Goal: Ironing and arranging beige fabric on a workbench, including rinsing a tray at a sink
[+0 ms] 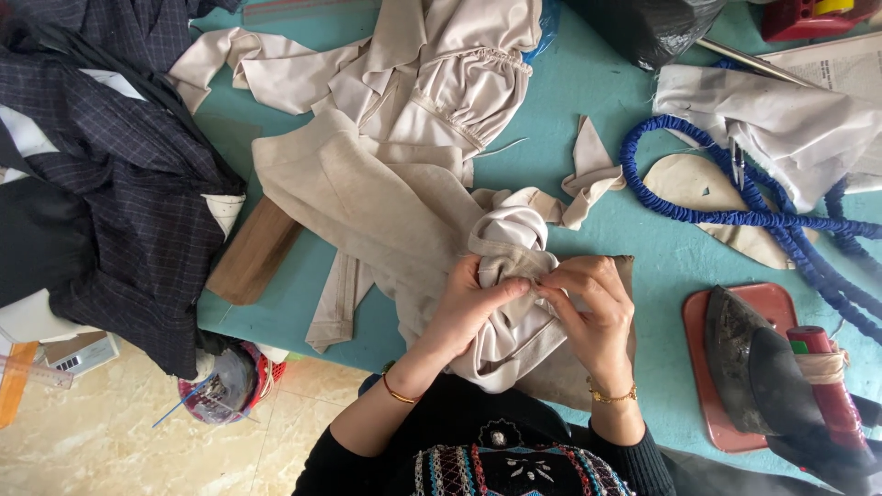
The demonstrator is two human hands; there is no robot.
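Under hands (pixel 478 308) (pixel 593 308): beige garment (pixel 386 193) (pinched seam hidden).

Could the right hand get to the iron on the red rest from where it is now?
Probably yes. The right hand is pinching the beige garment together with the left hand, so it would have to let go first. Between it and the iron, only bare teal table shows.
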